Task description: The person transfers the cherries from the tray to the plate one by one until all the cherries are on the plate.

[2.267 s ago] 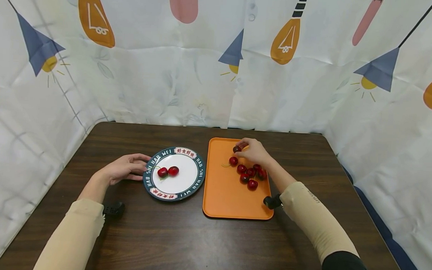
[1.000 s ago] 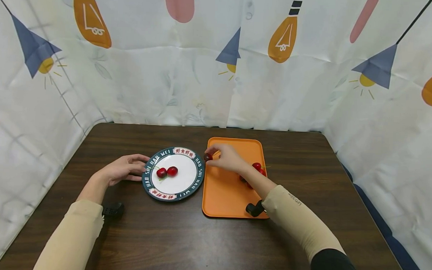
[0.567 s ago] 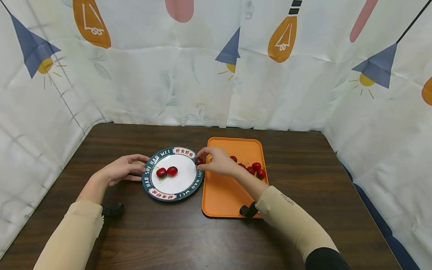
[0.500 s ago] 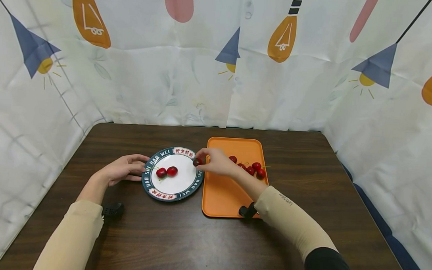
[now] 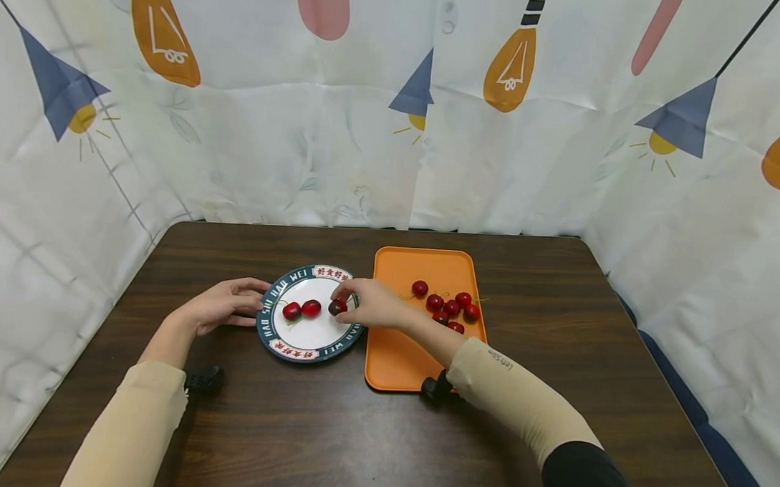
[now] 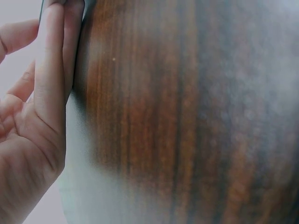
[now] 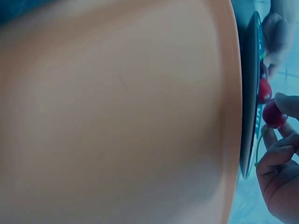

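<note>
My right hand (image 5: 376,305) pinches a dark red cherry (image 5: 337,307) between thumb and fingertips, low over the right part of a white plate (image 5: 316,332) with a dark blue lettered rim. In the right wrist view a green stem hangs from the held cherry (image 7: 274,115). Two more red cherries, one at the left (image 5: 291,312) and one beside it (image 5: 311,309), lie side by side on the plate. At the plate's left rim, my left hand (image 5: 229,304) rests its loosely extended fingers; the left wrist view shows this hand (image 6: 35,116) against the rim.
An orange tray (image 5: 395,358) stands right of the plate, with several cherries (image 5: 451,308) grouped in its upper right part. Both lie on a dark wooden table (image 5: 280,426). A patterned white curtain (image 5: 271,146) hangs behind and at the sides.
My right hand has picked a cherry from the top of the tray and carried it left, over the tray's edge and onto the plate's area. My left hand has stayed at the rim.
</note>
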Demonstrator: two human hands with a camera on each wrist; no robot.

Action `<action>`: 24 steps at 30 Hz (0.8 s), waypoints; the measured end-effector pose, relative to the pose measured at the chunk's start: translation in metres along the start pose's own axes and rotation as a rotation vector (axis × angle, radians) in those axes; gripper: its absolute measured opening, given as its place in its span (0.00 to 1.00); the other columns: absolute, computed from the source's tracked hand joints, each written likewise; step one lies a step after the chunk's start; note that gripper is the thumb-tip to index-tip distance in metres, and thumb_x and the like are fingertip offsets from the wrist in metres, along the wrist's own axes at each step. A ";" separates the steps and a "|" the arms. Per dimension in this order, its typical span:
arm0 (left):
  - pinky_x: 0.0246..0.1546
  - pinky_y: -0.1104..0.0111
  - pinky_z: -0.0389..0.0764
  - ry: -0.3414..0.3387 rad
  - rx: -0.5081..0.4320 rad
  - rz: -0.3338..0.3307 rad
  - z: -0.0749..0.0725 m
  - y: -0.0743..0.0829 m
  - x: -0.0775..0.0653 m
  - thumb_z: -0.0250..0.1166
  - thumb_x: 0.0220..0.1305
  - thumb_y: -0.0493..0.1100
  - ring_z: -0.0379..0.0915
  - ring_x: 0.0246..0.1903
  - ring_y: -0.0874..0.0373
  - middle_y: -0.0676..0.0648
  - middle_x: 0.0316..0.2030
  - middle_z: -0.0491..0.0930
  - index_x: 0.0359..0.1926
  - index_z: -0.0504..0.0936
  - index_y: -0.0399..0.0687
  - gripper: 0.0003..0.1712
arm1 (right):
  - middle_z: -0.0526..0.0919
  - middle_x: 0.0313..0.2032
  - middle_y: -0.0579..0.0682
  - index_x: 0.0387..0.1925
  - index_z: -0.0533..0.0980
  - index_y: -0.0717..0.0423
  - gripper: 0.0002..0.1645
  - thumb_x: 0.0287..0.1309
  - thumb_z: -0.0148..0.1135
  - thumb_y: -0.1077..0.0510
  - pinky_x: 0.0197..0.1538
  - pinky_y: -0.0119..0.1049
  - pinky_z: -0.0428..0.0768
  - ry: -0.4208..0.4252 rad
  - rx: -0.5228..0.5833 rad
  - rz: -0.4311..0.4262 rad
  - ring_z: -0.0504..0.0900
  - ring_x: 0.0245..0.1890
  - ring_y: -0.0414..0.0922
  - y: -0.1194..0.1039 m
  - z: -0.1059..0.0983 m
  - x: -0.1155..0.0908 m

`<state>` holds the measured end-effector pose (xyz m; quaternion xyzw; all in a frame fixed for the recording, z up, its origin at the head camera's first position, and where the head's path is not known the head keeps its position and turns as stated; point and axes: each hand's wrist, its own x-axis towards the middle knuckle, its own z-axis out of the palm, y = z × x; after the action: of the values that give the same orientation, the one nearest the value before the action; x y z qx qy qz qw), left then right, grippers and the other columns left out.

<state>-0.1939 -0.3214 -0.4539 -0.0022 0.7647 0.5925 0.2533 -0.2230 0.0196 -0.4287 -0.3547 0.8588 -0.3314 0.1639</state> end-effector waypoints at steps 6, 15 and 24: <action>0.50 0.58 0.85 0.004 -0.005 -0.011 0.001 0.002 0.000 0.61 0.74 0.38 0.80 0.46 0.54 0.36 0.56 0.77 0.75 0.57 0.32 0.36 | 0.84 0.43 0.42 0.52 0.82 0.51 0.19 0.60 0.74 0.55 0.52 0.30 0.76 -0.021 0.008 -0.028 0.78 0.48 0.42 -0.008 0.010 0.004; 0.50 0.57 0.85 0.010 -0.007 -0.016 0.001 0.002 -0.001 0.61 0.74 0.38 0.80 0.46 0.53 0.36 0.55 0.77 0.75 0.57 0.33 0.36 | 0.84 0.44 0.43 0.51 0.82 0.53 0.18 0.60 0.74 0.57 0.54 0.28 0.75 -0.063 0.030 -0.077 0.78 0.48 0.40 -0.016 0.023 0.010; 0.51 0.57 0.85 0.006 0.000 -0.006 0.001 0.003 -0.001 0.60 0.75 0.38 0.80 0.48 0.53 0.36 0.56 0.77 0.75 0.57 0.33 0.34 | 0.85 0.44 0.42 0.50 0.82 0.52 0.18 0.60 0.74 0.56 0.55 0.27 0.74 -0.065 -0.008 -0.090 0.78 0.47 0.38 -0.018 0.030 0.017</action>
<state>-0.1931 -0.3200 -0.4509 -0.0063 0.7653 0.5918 0.2530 -0.2101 -0.0160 -0.4390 -0.4044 0.8374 -0.3233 0.1754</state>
